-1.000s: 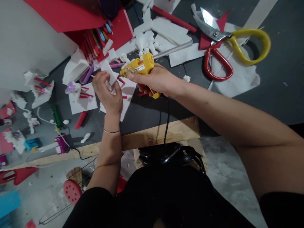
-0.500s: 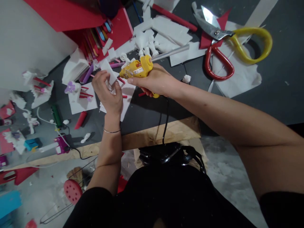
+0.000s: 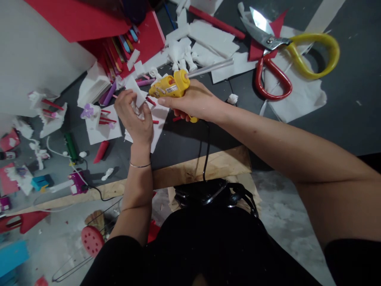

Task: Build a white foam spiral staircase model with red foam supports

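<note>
My right hand (image 3: 193,99) is closed around a yellow hot glue gun (image 3: 169,85), with a clear glue stick (image 3: 211,67) poking out of its back end. The gun's tip points left, close to a small white piece of card (image 3: 135,90). That card is pinched between the thumb and fingers of my left hand (image 3: 133,115). Beneath the left hand lie white sheets (image 3: 162,113) with short red sticks (image 3: 151,101) on them. Just left of it stands a small white model (image 3: 99,115) with red sticks and a purple flower on a white base.
Large scissors (image 3: 270,43) with one red and one yellow handle lie at the right on white paper. White scraps (image 3: 211,37) and colored markers (image 3: 119,51) crowd the back. A green glue gun (image 3: 70,147) and cords lie left; a black bag (image 3: 202,192) hangs at the front edge.
The view has shifted very slightly. The glue gun's tip sits a touch nearer the white card; both hands keep their holds.
</note>
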`<state>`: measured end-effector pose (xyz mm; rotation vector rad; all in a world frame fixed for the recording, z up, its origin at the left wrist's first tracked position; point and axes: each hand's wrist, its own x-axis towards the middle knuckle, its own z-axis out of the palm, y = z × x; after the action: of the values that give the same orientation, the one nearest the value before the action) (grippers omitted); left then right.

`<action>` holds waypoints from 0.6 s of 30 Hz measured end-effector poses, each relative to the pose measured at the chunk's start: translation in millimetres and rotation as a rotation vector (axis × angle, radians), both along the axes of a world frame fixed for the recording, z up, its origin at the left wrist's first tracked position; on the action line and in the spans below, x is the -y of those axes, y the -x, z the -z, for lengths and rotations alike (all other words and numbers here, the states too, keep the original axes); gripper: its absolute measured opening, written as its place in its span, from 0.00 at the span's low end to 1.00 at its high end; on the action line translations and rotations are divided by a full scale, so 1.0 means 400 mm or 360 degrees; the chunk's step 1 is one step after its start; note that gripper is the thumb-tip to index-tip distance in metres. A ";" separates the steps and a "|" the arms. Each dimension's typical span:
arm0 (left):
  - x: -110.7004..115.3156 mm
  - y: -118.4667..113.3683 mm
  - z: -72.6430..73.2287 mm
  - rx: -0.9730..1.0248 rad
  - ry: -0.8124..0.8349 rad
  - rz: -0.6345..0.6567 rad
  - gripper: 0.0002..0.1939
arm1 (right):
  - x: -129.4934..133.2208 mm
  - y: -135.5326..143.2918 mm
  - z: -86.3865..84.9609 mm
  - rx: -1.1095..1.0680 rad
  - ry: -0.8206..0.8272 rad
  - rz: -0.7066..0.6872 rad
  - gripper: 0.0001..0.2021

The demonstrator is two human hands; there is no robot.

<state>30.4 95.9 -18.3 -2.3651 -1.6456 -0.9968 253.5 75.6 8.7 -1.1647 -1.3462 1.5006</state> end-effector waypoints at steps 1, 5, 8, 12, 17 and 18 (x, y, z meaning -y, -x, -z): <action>0.000 -0.001 -0.001 -0.0019 -0.0047 0.0016 0.23 | 0.000 -0.001 0.002 0.0002 0.0003 -0.0012 0.20; 0.005 -0.005 -0.007 -0.0091 -0.0229 0.0087 0.21 | -0.004 -0.002 0.002 0.0050 -0.0001 -0.0055 0.21; 0.007 -0.006 -0.011 -0.0030 -0.0109 0.0045 0.23 | -0.006 -0.002 0.002 0.0081 -0.0011 -0.0094 0.21; 0.005 0.002 -0.005 0.0164 0.0215 -0.0058 0.26 | -0.002 -0.009 0.003 0.0078 -0.0040 -0.0080 0.21; 0.001 0.013 0.008 0.0246 0.0282 0.0011 0.27 | 0.007 -0.028 -0.009 0.0100 -0.0072 -0.0050 0.21; 0.001 0.013 0.008 0.0205 0.0221 0.0021 0.27 | 0.005 -0.033 -0.011 0.0111 -0.0076 -0.0043 0.21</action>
<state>25.1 95.5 -21.4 -2.4481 -1.8021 -1.0922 266.9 73.6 13.2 -1.1823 -1.4424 1.4506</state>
